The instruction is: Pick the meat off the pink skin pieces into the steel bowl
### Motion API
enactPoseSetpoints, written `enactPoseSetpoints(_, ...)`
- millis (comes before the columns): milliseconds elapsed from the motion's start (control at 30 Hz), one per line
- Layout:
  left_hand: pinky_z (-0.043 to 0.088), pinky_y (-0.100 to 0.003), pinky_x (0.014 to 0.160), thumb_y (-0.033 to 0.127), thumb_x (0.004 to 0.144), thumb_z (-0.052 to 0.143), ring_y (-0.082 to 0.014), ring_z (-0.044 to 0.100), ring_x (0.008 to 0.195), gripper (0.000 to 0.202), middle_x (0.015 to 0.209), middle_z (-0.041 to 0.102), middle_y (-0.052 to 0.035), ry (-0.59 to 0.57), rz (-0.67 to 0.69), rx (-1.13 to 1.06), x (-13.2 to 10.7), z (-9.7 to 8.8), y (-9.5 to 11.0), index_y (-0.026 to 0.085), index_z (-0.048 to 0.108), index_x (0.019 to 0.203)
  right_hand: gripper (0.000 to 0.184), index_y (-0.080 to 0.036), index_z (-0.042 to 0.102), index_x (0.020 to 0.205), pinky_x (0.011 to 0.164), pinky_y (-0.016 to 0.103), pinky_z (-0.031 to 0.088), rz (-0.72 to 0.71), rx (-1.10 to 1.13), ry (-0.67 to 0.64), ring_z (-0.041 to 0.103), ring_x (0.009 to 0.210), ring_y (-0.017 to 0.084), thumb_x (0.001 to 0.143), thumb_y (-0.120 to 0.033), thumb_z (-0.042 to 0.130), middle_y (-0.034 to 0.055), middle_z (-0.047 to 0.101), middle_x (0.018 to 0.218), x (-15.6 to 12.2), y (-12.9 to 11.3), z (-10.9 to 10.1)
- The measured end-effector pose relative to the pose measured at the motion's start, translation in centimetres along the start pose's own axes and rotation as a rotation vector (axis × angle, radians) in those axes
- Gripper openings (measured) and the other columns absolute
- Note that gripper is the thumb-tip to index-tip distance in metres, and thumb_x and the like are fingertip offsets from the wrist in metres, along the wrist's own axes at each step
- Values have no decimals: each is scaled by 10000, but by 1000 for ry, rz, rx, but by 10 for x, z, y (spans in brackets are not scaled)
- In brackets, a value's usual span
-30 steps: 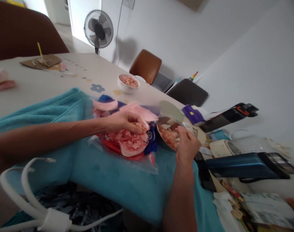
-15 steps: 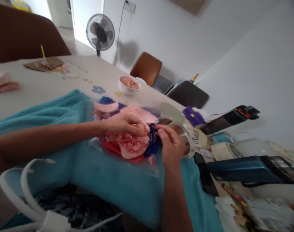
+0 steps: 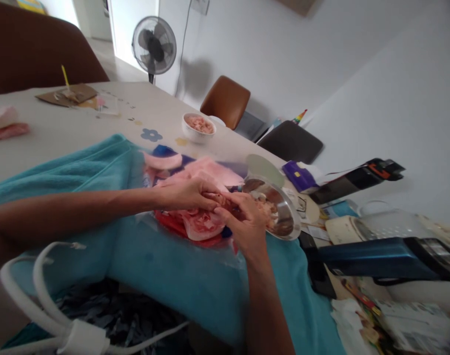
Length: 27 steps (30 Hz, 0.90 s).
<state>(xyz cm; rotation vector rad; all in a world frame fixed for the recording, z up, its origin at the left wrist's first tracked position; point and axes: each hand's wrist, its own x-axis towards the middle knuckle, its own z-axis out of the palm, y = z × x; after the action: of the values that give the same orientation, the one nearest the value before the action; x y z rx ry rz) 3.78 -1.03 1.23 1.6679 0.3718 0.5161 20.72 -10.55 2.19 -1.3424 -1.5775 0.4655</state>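
Observation:
My left hand (image 3: 190,194) is closed on a piece of pomelo flesh (image 3: 220,198), thumb and fingertips pinching it. My right hand (image 3: 247,222) meets it from the right, its fingers and thumb closed on the same piece and partly hiding it. Below the hands lies an opened pomelo (image 3: 203,227) with pink pith and torn membrane, on a red and blue plastic bag (image 3: 171,228). Thick pink peel (image 3: 206,170) lies just behind. Beside my right hand, a metal bowl (image 3: 289,217) holds pale pink bits.
A teal towel (image 3: 154,266) covers the near table edge. Farther back stands a white bowl (image 3: 190,132) of pink pulp. On the right are a blue bottle (image 3: 369,259), a black bottle (image 3: 343,186) and a purple pack (image 3: 299,176). A white cable (image 3: 43,296) hangs at lower left.
My right hand has moved left from beside the metal bowl to the piece in my left hand. The bits in the bowl now show. My left hand stays about where it was.

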Motion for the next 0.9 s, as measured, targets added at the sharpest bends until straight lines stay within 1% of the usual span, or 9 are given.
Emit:
enactPoseSetpoints(167, 339, -196, 473, 322, 829, 648, -76, 473, 522, 250, 579, 525, 19, 18, 8, 35, -1, 5, 6, 147, 590, 659, 190, -331, 757, 957, 856, 383, 506, -38, -53, 28, 613, 933, 207, 767, -321, 760, 17, 656, 961, -1, -2, 1)
enactPoseSetpoints(300, 358, -191, 480, 359, 823, 636, -83, 489, 550, 266, 598, 515, 24, 32, 29, 36, -2, 10, 7, 144, 585, 675, 132, -294, 743, 929, 795, 352, 522, -57, -104, 10, 616, 879, 189, 801, -328, 735, 18, 648, 936, -3, -3, 1)
enactPoseSetpoints(400, 367, -187, 480, 369, 814, 639, -89, 494, 570, 270, 612, 525, 22, 47, 31, 83, -2, 12, 8, 139, 581, 685, 114, -265, 726, 934, 768, 334, 530, -93, -133, -16, 624, 875, 182, 823, -287, 711, 23, 656, 943, -2, -1, 0)
enactPoseSetpoints(467, 378, -185, 485, 351, 802, 645, -92, 501, 584, 248, 620, 537, 19, 56, 37, 106, -2, 12, 10, 138, 582, 693, 98, -256, 716, 931, 755, 322, 532, -132, -148, -22, 629, 873, 177, 835, -259, 695, 21, 661, 930, -2, 0, -1)
enactPoseSetpoints(533, 401, -187, 507, 303, 790, 643, -95, 522, 607, 180, 647, 563, 12, 55, 42, 100, -3, 12, 11, 138, 601, 732, 86, -256, 706, 929, 751, 317, 533, -171, -165, -15, 631, 872, 173, 849, -243, 678, 18, 662, 919, -1, 1, 0)
enactPoseSetpoints(633, 428, -196, 540, 254, 772, 643, -102, 556, 638, 119, 685, 590, 7, 49, 23, 84, -3, 11, 10, 139, 615, 787, 73, -251, 688, 922, 745, 314, 534, -212, -203, 10, 635, 861, 165, 876, -218, 642, 17, 660, 904, -2, 2, 3)
enactPoseSetpoints(800, 426, -198, 533, 234, 765, 649, -100, 568, 614, 130, 664, 583, 24, 56, -55, 34, -4, 11, 8, 143, 603, 844, 78, -228, 640, 897, 704, 302, 535, -311, -312, 93, 635, 832, 161, 876, -166, 597, 26, 658, 890, -4, 3, 10)
enactPoseSetpoints(833, 427, -199, 530, 233, 768, 644, -98, 566, 598, 126, 647, 575, 30, 44, -71, 9, -4, 11, 8, 144, 596, 844, 85, -222, 627, 884, 690, 294, 532, -314, -315, 111, 632, 811, 155, 867, -148, 588, 23, 655, 875, -5, 4, 11)
enactPoseSetpoints(900, 435, -204, 529, 244, 779, 637, -94, 562, 575, 127, 622, 561, 38, 19, -87, -53, -3, 11, 6, 147, 582, 840, 97, -218, 604, 856, 652, 273, 521, -266, -286, 140, 616, 743, 135, 850, -127, 571, 6, 644, 831, -5, 5, 13)
